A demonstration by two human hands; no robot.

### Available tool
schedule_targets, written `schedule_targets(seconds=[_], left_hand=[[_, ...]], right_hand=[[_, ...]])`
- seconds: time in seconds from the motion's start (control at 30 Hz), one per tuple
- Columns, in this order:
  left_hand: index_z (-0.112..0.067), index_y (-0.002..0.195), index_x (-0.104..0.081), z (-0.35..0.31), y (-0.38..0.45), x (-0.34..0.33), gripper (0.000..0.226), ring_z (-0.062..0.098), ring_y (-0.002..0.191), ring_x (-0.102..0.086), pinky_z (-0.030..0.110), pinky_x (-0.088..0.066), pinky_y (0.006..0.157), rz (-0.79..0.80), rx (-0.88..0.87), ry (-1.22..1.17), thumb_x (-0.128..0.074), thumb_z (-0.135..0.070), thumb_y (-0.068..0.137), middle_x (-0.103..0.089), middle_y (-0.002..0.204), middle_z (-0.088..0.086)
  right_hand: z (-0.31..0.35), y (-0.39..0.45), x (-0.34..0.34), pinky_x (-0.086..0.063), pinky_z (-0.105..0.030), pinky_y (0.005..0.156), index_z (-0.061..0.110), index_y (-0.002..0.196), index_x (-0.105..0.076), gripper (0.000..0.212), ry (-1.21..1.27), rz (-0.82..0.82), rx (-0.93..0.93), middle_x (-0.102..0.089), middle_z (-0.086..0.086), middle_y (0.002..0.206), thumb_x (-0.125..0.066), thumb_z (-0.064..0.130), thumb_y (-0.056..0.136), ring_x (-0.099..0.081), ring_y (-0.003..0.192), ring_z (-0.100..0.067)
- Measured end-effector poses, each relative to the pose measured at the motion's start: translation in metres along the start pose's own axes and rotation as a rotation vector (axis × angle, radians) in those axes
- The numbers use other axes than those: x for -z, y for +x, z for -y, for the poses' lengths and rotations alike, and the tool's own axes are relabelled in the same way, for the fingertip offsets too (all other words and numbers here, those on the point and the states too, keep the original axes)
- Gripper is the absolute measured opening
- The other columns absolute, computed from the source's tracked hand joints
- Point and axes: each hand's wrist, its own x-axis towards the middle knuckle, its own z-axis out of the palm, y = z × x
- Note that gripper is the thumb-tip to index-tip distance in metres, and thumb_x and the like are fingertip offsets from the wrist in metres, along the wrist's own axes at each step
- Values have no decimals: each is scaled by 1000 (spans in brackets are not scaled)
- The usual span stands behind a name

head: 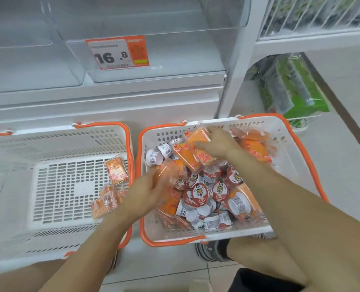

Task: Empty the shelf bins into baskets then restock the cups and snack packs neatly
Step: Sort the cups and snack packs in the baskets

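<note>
Sorting snack packs out of the right basket (284, 131).
Right hand (215, 144) grips an orange pack (199, 134); left hand (147, 190), blurred, seemingly clutches packs at that basket's left rim. Cups (198, 196) piled inside; loose grip risks spills.

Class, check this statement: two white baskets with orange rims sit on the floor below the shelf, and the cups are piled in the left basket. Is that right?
One detail is wrong. The head view shows the cups piled in the right basket, not the left. The left basket holds only a few orange snack packs. Both baskets are white with orange rims, on the floor below the shelf.
</note>
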Motion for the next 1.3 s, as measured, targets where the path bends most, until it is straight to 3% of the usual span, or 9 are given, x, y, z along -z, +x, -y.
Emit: schedule_targets(seconds=[0.17, 0.33, 0.5, 0.6, 0.73, 0.9, 1.03, 1.17, 1.3], left_hand=[[-23, 102, -59, -11, 5, 10, 26, 7, 90, -62, 16, -50, 70, -118, 240, -382, -43, -42, 104, -65, 96, -7], [-18, 107, -67, -11, 9, 11, 29, 29, 98, -72, 51, -52, 98, -37, 434, -784, -44, -37, 105, -76, 101, 10], [-23, 103, -68, -8, 7, 48, 25, 22, 92, -71, 47, -55, 90, -65, 309, -663, -52, -42, 101, -76, 97, 2], [-26, 102, -62, 4, 3, 81, 27, 20, 85, -70, 43, -57, 79, -268, 218, -451, -63, -51, 93, -73, 96, -1], [-19, 114, -58, 27, -7, 104, 38, 17, 93, -65, 38, -52, 85, -451, 229, -235, -65, -48, 91, -66, 103, -6], [-17, 102, -62, 73, -14, 99, 35, 24, 81, -67, 41, -54, 81, -276, 448, -187, -58, -50, 94, -70, 91, -2], [-10, 105, -67, 90, -11, 84, 22, 23, 85, -68, 37, -52, 82, -139, 485, -157, -48, -21, 100, -71, 89, 2], [-12, 120, -62, 67, 0, 77, 28, 23, 101, -65, 36, -50, 92, -485, 400, -180, -54, -14, 94, -69, 114, 5], [-11, 116, -63, 20, 5, 67, 27, 17, 114, -50, 25, -35, 97, -788, 24, -96, -60, -10, 89, -60, 116, 4]], right_hand=[[10, -2, 5, -55, -36, 83, 10, 136, -42, 81, 257, -22, -162, -61, -8, 118, -90, 23, 72, -65, 100, -23], [18, -19, -3, -60, -40, 77, 5, 100, -65, 50, 75, 232, -225, -73, -8, 96, -93, 28, 66, -72, 81, -23], [49, -36, 2, -57, -42, 88, 17, 96, -54, 49, -21, 192, -97, -67, -1, 101, -92, 29, 67, -68, 95, -22], [86, -47, -7, -61, -41, 81, 26, 109, -44, 65, 249, 127, 56, -68, 4, 105, -92, 37, 66, -70, 90, -14], [125, -57, -60, -63, -44, 72, 26, 102, -56, 45, 488, 168, 106, -73, 2, 100, -86, 44, 74, -74, 78, -17], [131, -57, -118, -42, -15, 68, 20, 126, -49, 68, 232, 176, 144, -59, 11, 113, -80, 55, 77, -58, 97, -8], [126, -51, -118, -52, -31, 84, 19, 117, -61, 63, 113, 265, 142, -63, 5, 112, -74, 66, 77, -62, 102, -15], [104, -37, -82, -50, -32, 92, 26, 134, -58, 82, 16, 298, 118, -61, 6, 127, -80, 69, 67, -61, 111, -14], [60, -14, -48, -46, -30, 93, 22, 128, -62, 65, -4, 60, 75, -63, 5, 127, -78, 59, 77, -59, 110, -13]])
